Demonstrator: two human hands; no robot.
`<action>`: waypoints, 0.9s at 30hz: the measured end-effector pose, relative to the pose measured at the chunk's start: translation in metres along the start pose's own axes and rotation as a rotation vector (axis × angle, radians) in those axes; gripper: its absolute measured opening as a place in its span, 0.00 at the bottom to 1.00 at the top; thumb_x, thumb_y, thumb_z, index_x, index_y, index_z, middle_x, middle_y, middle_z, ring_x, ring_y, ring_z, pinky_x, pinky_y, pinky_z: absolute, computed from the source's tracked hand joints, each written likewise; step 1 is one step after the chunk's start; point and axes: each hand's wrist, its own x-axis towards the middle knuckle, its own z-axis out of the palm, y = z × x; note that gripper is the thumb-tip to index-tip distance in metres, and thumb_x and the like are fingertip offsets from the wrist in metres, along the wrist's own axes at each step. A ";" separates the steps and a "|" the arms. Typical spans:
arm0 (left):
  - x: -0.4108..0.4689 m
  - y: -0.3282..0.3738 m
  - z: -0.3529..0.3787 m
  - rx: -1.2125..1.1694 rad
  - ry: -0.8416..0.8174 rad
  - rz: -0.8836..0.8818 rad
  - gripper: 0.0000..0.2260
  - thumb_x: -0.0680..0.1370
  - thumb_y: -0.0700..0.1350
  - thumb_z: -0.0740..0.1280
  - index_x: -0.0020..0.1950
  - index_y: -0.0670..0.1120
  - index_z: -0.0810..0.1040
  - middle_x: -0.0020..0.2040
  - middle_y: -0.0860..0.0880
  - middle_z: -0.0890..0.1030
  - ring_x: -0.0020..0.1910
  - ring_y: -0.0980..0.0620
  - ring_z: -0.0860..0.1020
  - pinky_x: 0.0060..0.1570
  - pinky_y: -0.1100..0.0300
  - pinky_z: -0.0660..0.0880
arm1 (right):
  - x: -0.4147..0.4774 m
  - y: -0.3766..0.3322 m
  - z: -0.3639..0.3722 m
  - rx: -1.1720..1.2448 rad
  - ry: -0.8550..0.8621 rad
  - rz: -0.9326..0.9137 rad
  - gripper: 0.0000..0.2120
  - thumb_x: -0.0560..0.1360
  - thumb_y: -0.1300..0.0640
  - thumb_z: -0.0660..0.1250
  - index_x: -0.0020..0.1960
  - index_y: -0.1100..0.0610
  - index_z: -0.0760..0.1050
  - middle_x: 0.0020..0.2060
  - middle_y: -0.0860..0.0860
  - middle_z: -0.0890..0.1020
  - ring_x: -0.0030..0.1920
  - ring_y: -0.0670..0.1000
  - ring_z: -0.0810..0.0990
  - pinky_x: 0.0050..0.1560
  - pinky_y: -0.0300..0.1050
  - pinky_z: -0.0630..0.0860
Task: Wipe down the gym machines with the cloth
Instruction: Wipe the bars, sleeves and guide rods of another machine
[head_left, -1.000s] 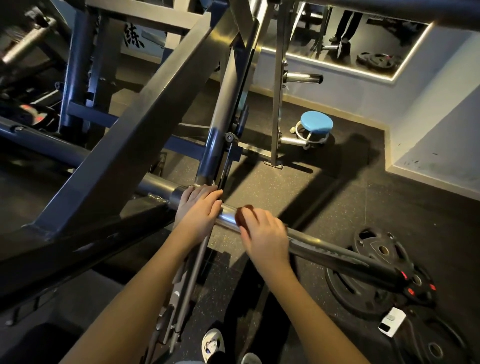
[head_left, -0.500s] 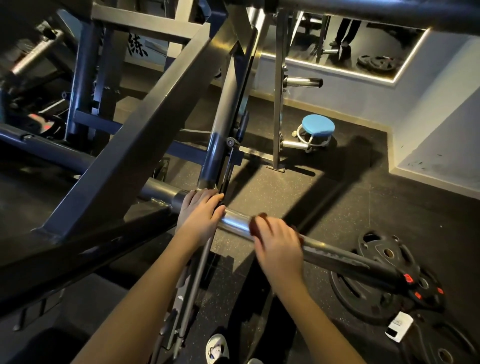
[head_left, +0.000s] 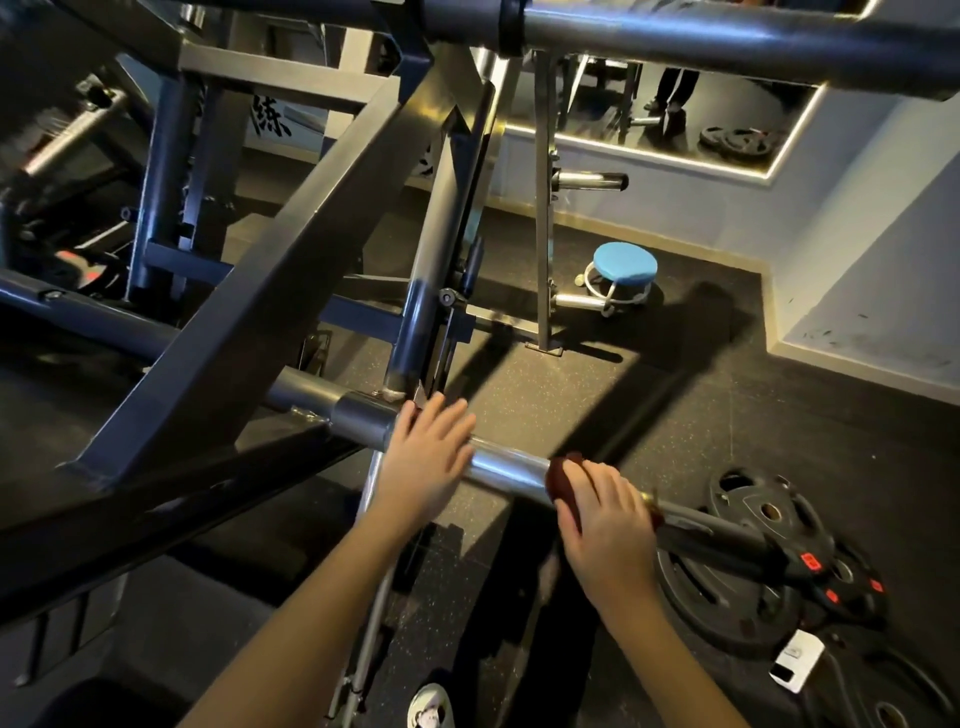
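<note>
A shiny steel bar (head_left: 506, 465) sticks out of the dark machine frame (head_left: 249, 322) and runs down to the right. My right hand (head_left: 605, 514) is wrapped over the bar with a dark red cloth (head_left: 561, 480) pressed against the metal; only the cloth's left edge and a bit at the right show. My left hand (head_left: 428, 452) lies flat on the bar beside the frame's collar, fingers spread, holding nothing. A bare stretch of bar separates the two hands.
Black weight plates (head_left: 743, 587) with red marks lie on the floor under the bar's far end, next to a small white device (head_left: 795, 660). A blue round stool (head_left: 623, 273) stands by an upright post. A thick bar (head_left: 727, 36) crosses overhead. My shoe (head_left: 431, 709) shows below.
My right hand has slid the cloth down the bar to the right, away from my left hand. The left hand stays on the bar near the collar.
</note>
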 end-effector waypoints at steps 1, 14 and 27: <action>-0.003 0.011 0.003 -0.003 -0.014 0.013 0.29 0.79 0.58 0.37 0.78 0.54 0.55 0.79 0.56 0.54 0.78 0.54 0.45 0.72 0.51 0.32 | -0.001 0.003 0.003 -0.022 0.013 0.037 0.19 0.77 0.50 0.61 0.64 0.58 0.75 0.58 0.56 0.80 0.59 0.58 0.78 0.60 0.58 0.76; -0.006 0.015 0.015 0.032 0.017 0.015 0.34 0.76 0.59 0.32 0.78 0.53 0.58 0.78 0.55 0.60 0.78 0.54 0.50 0.74 0.49 0.34 | -0.014 0.018 -0.003 -0.045 0.057 0.025 0.19 0.76 0.52 0.63 0.65 0.59 0.75 0.60 0.57 0.79 0.61 0.60 0.77 0.64 0.59 0.73; -0.005 0.017 0.016 0.077 0.021 0.004 0.34 0.77 0.59 0.31 0.79 0.53 0.57 0.78 0.54 0.59 0.79 0.52 0.50 0.74 0.48 0.36 | -0.013 0.027 -0.006 -0.076 0.006 0.073 0.20 0.77 0.51 0.60 0.66 0.59 0.74 0.61 0.59 0.78 0.64 0.61 0.76 0.67 0.61 0.68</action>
